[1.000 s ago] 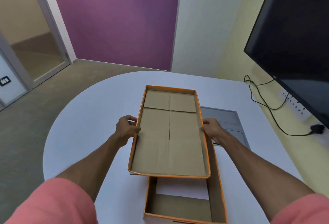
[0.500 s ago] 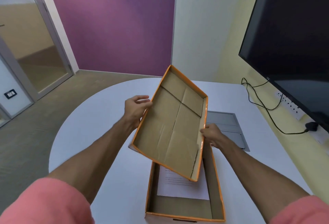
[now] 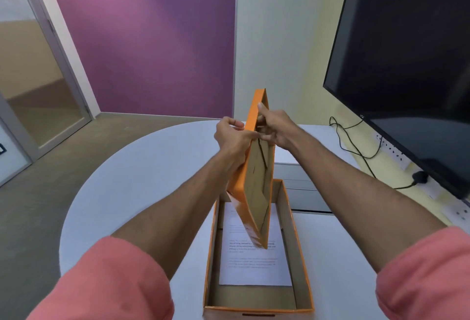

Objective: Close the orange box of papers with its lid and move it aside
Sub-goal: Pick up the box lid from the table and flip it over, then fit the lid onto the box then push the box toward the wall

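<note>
You are holding the orange lid (image 3: 256, 174) on edge above the open orange box (image 3: 298, 251), your left hand (image 3: 235, 139) gripping its orange outer side and your right hand (image 3: 276, 129) pinching its brown inner side. The box is sitting on the white table (image 3: 142, 179), a printed sheet of paper (image 3: 254, 266) lying flat inside; its text is too blurred to read.

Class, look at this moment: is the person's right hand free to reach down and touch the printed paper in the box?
Probably not: the right hand and left hand both grip the lid, which hangs on edge over the paper in the orange box.
</note>
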A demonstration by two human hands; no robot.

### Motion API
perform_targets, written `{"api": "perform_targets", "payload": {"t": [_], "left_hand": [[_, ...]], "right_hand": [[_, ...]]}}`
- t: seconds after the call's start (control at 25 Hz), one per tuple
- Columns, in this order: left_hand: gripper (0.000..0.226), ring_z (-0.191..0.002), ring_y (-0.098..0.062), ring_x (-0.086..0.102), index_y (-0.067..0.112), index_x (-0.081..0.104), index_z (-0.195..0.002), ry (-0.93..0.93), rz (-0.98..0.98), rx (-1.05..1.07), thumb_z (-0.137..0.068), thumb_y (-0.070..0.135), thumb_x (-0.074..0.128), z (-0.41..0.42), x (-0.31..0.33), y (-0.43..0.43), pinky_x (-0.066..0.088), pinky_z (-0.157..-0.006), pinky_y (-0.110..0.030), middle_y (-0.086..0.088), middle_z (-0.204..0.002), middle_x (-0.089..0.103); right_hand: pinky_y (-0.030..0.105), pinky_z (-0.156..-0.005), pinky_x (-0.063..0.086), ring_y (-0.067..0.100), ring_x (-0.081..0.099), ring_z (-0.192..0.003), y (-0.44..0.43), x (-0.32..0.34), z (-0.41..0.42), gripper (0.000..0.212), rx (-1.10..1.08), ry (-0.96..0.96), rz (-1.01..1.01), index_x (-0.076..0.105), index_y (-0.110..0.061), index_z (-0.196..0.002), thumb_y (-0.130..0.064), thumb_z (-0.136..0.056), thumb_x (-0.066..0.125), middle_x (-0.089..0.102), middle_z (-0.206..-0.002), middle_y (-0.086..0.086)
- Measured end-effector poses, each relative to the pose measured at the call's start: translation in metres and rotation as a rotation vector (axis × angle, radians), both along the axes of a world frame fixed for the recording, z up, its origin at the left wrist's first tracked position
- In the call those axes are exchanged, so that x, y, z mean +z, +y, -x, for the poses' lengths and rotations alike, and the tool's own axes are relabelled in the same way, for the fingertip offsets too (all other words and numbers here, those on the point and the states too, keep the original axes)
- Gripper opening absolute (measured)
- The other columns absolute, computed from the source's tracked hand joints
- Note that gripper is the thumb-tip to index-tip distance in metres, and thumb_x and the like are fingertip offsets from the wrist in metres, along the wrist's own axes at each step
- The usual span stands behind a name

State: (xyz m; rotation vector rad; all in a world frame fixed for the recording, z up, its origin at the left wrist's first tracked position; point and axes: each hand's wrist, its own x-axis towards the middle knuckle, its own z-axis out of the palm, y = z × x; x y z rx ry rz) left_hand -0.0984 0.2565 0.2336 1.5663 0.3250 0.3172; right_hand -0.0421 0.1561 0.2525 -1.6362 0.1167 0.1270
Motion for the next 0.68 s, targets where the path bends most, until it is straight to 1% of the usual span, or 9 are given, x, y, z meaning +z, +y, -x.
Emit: {"api": "perform_targets", "payload": {"t": [0.08,0.16,0.24,0.28,0.4,0.52,0.56,0.6,0.68], "left_hand": [[0.047,-0.073,-0.013,0.061,0.013,0.053,-0.095,-0.003,0.020,-0.060,-0.061,0.004,0.084,0.000,0.000,-0.006,0.047,-0.054,-0.025,-0.005,-0.090,0.061],[0.047,-0.089,-0.019,0.064,0.012,0.054,-0.104,-0.010,0.095,-0.177,-0.069,0.014,0.084,-0.002,-0.005,-0.005,0.054,-0.071,-0.033,-0.008,-0.098,0.064],[0.042,-0.102,-0.022,0.063,0.010,0.053,-0.116,0.024,0.135,-0.227,-0.083,0.029,0.072,-0.005,-0.016,0.004,0.054,-0.085,-0.038,-0.013,-0.116,0.064],[0.043,-0.109,-0.023,0.060,0.010,0.053,-0.122,0.079,0.128,-0.231,-0.089,0.037,0.062,-0.006,-0.025,0.012,0.051,-0.091,-0.039,-0.013,-0.126,0.061],[0.064,-0.134,-0.032,0.042,0.011,0.047,-0.136,0.293,0.130,-0.300,-0.094,0.058,0.036,-0.006,-0.058,0.040,0.038,-0.108,-0.047,-0.011,-0.149,0.042],[0.081,-0.144,-0.035,0.027,0.012,0.037,-0.145,0.404,0.199,-0.266,-0.089,0.070,0.025,-0.005,-0.085,0.070,0.027,-0.114,-0.051,-0.011,-0.158,0.026],[0.085,-0.145,-0.035,0.024,0.014,0.032,-0.147,0.440,0.194,-0.240,-0.087,0.072,0.023,-0.003,-0.092,0.078,0.025,-0.114,-0.052,-0.011,-0.160,0.022],[0.087,-0.146,-0.035,0.023,0.015,0.027,-0.150,0.480,0.181,-0.221,-0.086,0.074,0.022,-0.001,-0.097,0.085,0.024,-0.115,-0.053,-0.010,-0.160,0.021],[0.089,-0.143,-0.036,0.029,0.018,0.022,-0.151,0.542,0.192,-0.229,-0.084,0.076,0.022,0.003,-0.105,0.097,0.028,-0.112,-0.056,-0.010,-0.159,0.026]], "right_hand": [[0.050,-0.086,0.058,0.032,0.069,-0.090,-0.002,0.003,0.002,0.023,-0.019,0.021,0.050,0.063,0.000,-0.100,-0.022,-0.094,0.061,0.071,-0.109,0.022],[0.053,-0.080,0.058,0.031,0.065,-0.073,-0.007,0.002,0.007,0.022,-0.054,0.049,0.104,0.060,0.007,-0.108,-0.010,-0.094,0.058,0.068,-0.088,0.022],[0.048,-0.066,0.055,0.027,0.058,-0.061,-0.013,0.002,0.012,0.027,-0.065,0.072,0.063,0.055,0.010,-0.118,-0.004,-0.095,0.051,0.057,-0.075,0.015],[0.047,-0.064,0.053,0.025,0.056,-0.060,-0.016,0.002,0.014,0.029,-0.066,0.078,0.030,0.053,0.011,-0.122,-0.003,-0.097,0.049,0.055,-0.074,0.013],[0.049,-0.072,0.052,0.025,0.056,-0.063,-0.028,0.003,0.017,0.031,-0.064,0.083,-0.092,0.051,0.010,-0.126,-0.006,-0.099,0.045,0.056,-0.078,0.012],[0.045,-0.075,0.057,0.028,0.064,-0.076,-0.043,0.002,0.017,0.030,-0.071,0.095,-0.241,0.055,0.009,-0.122,-0.008,-0.100,0.046,0.065,-0.098,0.018],[0.045,-0.074,0.058,0.029,0.066,-0.081,-0.047,0.002,0.017,0.029,-0.063,0.108,-0.295,0.055,0.008,-0.121,-0.010,-0.100,0.046,0.066,-0.103,0.019],[0.045,-0.070,0.058,0.029,0.068,-0.082,-0.051,0.000,0.017,0.028,-0.057,0.118,-0.345,0.056,0.006,-0.119,-0.012,-0.100,0.046,0.068,-0.103,0.019],[0.040,-0.058,0.060,0.026,0.071,-0.072,-0.054,-0.004,0.016,0.025,-0.054,0.139,-0.418,0.058,0.003,-0.114,-0.015,-0.101,0.047,0.069,-0.094,0.016]]}}
